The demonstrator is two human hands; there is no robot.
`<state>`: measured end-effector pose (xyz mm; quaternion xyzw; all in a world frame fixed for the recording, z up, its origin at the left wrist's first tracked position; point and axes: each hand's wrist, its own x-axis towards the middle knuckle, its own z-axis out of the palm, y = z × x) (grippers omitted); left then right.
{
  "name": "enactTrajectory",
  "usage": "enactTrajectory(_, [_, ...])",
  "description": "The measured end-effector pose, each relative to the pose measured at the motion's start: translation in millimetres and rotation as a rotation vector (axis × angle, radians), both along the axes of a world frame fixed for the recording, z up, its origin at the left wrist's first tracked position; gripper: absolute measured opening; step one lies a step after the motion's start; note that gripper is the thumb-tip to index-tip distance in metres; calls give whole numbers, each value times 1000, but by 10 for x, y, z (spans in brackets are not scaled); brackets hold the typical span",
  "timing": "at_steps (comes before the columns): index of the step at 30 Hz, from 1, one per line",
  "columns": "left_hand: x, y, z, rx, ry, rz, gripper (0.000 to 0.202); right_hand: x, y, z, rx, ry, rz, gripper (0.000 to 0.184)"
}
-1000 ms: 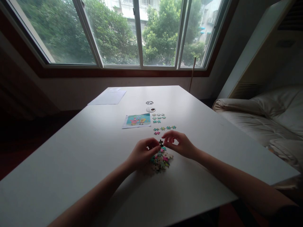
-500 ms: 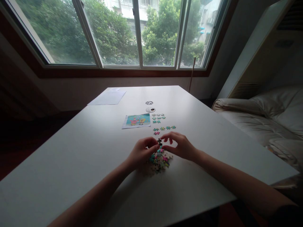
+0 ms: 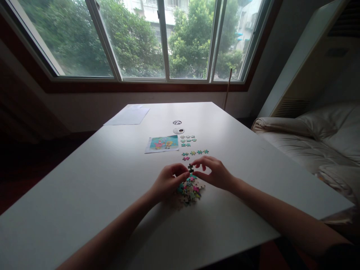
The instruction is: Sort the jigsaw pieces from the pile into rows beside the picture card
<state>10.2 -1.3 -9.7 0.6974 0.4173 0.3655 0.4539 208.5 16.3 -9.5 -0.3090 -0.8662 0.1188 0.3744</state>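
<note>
A small dark puzzle piece (image 3: 190,168) is pinched between the fingertips of my left hand (image 3: 168,182) and my right hand (image 3: 214,173), just above a heap of colourful puzzle pieces (image 3: 190,190) on the white table (image 3: 112,176). Both hands are curled, fingers closed on the piece. Beyond them lie a short row of loose pieces (image 3: 195,152), one pink piece (image 3: 186,158) and a small cluster of teal pieces (image 3: 188,140). A cartoon reference picture (image 3: 162,143) lies flat further back, to the left of the pieces.
A sheet of paper (image 3: 128,116) rests at the table's far left corner. Two round cable holes (image 3: 179,130) sit behind the picture. A bed with pale bedding (image 3: 315,138) stands to the right. Windows line the far wall.
My hands have barely shifted. The dark piece held between them has turned slightly and risen a touch toward the far side of the heap.
</note>
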Motion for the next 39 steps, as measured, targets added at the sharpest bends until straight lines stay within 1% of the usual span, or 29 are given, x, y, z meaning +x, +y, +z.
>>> enactTrajectory(2, [-22, 13, -2, 6, 19, 12, 21, 23, 23, 10, 10, 26, -25, 23])
enactTrajectory(6, [-67, 50, 5, 21, 46, 82, 20, 96, 99, 19, 35, 92, -80, 23])
enactTrajectory(10, [-87, 73, 10, 32, 58, 115, 20, 148, 156, 7, 42, 137, -87, 23])
enactTrajectory(18, [-90, 71, -10, 57, 92, 105, 20, 129, 144, 9, 51, 129, -78, 22])
enactTrajectory(24, [-93, 63, -17, 68, 117, 95, 20, 131, 149, -1, 27, 119, -77, 23])
enactTrajectory(33, [-95, 74, -44, 70, 120, 70, 21, 112, 125, 24, 27, 105, -68, 22])
enactTrajectory(39, [-95, 73, -48, 78, 122, 69, 19, 108, 127, 17, -2, 81, -48, 23])
